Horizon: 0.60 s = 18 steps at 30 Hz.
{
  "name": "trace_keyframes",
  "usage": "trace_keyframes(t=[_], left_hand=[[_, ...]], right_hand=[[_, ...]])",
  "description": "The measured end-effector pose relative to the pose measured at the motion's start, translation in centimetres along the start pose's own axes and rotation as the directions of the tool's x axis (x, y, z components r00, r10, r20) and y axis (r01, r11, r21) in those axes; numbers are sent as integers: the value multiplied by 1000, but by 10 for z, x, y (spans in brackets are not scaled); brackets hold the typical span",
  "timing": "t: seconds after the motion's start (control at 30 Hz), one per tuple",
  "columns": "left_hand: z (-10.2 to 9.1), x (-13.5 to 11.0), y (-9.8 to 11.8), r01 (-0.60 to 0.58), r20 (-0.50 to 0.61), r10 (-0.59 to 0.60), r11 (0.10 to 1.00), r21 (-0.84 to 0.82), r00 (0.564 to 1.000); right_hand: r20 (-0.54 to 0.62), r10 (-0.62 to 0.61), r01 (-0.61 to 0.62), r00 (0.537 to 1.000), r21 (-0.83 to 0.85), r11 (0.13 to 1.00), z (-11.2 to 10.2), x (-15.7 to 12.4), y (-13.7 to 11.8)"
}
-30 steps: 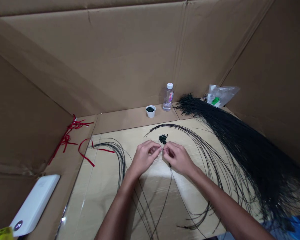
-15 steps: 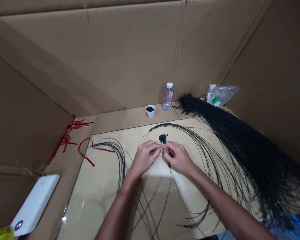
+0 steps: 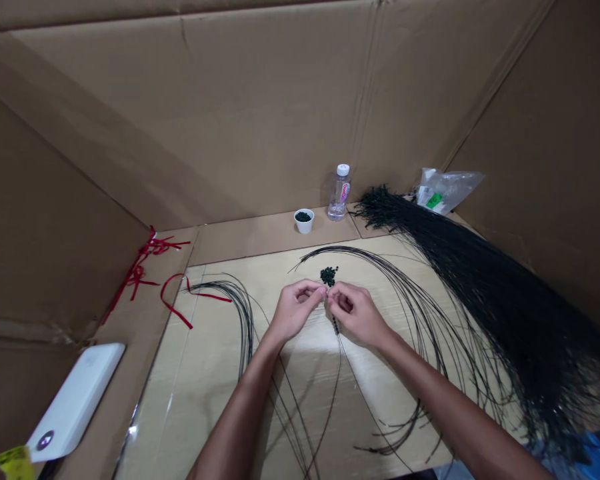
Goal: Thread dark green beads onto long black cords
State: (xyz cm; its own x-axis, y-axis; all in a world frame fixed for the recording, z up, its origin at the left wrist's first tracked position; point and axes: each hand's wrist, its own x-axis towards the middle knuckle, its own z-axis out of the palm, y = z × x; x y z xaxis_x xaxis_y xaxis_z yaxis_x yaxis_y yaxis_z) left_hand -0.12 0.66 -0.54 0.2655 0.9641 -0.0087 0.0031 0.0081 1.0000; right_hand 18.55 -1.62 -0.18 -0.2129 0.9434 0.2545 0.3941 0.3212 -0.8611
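Note:
My left hand (image 3: 294, 310) and my right hand (image 3: 356, 312) meet fingertip to fingertip over a pale wooden board (image 3: 205, 373). Both are closed in a pinch on a thin black string (image 3: 336, 373) that trails back toward me between my forearms. What sits at the pinch point is too small to make out. A small heap of dark beads (image 3: 328, 275) lies just beyond my fingertips. Loose black strings (image 3: 240, 313) curve on the board at my left, and more strings (image 3: 420, 313) arc at my right.
A thick bundle of black strings (image 3: 485, 280) lies at the right. At the back stand a white cup of dark beads (image 3: 303, 221), a water bottle (image 3: 339, 193) and a clear plastic bag (image 3: 443, 189). Red ribbons (image 3: 153, 273) and a white power bank (image 3: 75, 402) lie left. Cardboard walls enclose everything.
Both hands stay pinched together at the same spot by the bead heap; only the camera view has shifted slightly.

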Motion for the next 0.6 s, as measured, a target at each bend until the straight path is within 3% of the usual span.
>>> trace_keyframes(t=[0.17,0.47,0.6], left_hand=[[-3,1,-5,34,14,-34,999,-41,999],[-4,0,-1,14,52,-14,1000,10,999],[-3,0,4,3,-1,-3,1000,-3,1000]], right_hand=[[-3,69,-68,998,99,993,2,0,-1],[-8,84,-82,996,125,989,3,0,2],[-2,97,-96,995,141,985,3,0,2]])
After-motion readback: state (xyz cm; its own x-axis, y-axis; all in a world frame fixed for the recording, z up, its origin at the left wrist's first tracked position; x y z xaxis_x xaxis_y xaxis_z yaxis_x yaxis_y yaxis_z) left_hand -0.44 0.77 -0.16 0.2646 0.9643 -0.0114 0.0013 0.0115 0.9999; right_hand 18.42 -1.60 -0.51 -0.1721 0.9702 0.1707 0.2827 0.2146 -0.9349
